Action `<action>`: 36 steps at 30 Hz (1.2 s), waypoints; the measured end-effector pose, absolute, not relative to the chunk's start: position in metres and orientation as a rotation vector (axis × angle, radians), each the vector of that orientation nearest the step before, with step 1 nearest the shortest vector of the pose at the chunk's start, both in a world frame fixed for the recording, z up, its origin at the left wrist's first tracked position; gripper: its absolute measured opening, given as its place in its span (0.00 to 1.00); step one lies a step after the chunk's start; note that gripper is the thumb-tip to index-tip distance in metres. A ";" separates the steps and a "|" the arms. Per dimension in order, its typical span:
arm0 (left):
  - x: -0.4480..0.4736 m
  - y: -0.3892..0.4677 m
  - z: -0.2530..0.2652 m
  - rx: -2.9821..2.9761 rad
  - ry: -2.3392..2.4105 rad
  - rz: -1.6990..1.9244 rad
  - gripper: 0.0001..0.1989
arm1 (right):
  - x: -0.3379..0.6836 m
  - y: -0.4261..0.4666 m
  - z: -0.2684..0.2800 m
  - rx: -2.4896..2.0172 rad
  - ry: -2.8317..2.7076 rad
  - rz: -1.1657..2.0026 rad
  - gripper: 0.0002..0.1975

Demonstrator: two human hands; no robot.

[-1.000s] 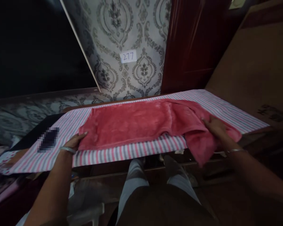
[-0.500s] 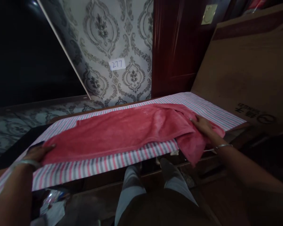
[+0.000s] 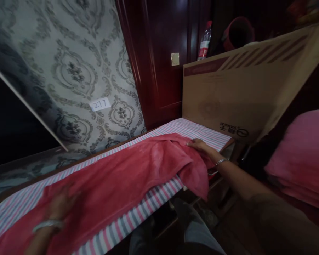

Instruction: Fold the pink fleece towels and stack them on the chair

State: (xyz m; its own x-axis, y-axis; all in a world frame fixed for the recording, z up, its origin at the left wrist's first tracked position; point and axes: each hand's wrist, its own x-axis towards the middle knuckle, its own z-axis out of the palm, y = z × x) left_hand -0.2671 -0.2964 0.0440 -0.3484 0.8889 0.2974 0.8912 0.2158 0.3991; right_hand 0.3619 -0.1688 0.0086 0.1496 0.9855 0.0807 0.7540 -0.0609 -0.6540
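Observation:
A long red plush cloth (image 3: 117, 170) lies stretched over a striped table cover (image 3: 146, 203), bunched at its right end. One corner of it droops over the front edge of the table. At that bunched end, my right hand (image 3: 200, 146) is closed on the fabric, thumb and fingers at a fold; a thin bangle circles the wrist. My left hand (image 3: 61, 203), blurred by motion, is over the left part of the cloth with its fingers apart. A wide bangle is on that wrist. Whether the left palm presses on the fabric I cannot tell.
A large cardboard box (image 3: 223, 92) stands at the table's right end, with a plastic bottle (image 3: 205, 40) behind it. Pink folded fabric (image 3: 305, 152) is at the far right. Patterned wallpaper bearing a paper label (image 3: 100, 104) and a dark red door (image 3: 159, 71) lie behind the table.
My view has turned to the right, bringing the bottle and pink fabric into sight. My left hand has left the cloth's left end and moved inward over it. The right hand stays at the bunched end.

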 end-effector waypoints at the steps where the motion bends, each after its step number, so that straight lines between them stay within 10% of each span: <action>1: -0.241 -0.278 0.041 -1.919 -2.382 -0.826 0.21 | 0.360 -0.167 0.013 -1.883 -1.664 0.504 0.18; 14: 0.099 -0.124 0.035 -2.880 -1.617 -0.935 0.42 | 0.321 -0.189 0.039 -1.517 -1.919 0.227 0.18; 27: 0.098 -0.065 -0.003 -2.750 -1.739 -0.751 0.35 | 0.381 -0.165 0.037 -1.787 -1.533 0.051 0.16; 36: 0.104 -0.045 0.003 -2.623 -1.794 -0.602 0.30 | 0.393 -0.260 -0.080 -1.429 -0.991 0.163 0.15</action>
State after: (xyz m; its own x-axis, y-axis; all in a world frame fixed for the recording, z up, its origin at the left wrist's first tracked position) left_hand 0.1044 -0.0448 0.0034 0.3169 0.9151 0.2495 0.8804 -0.3816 0.2814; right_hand 0.3931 -0.2603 -0.0803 0.6118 0.6373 0.4686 0.4531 0.2033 -0.8680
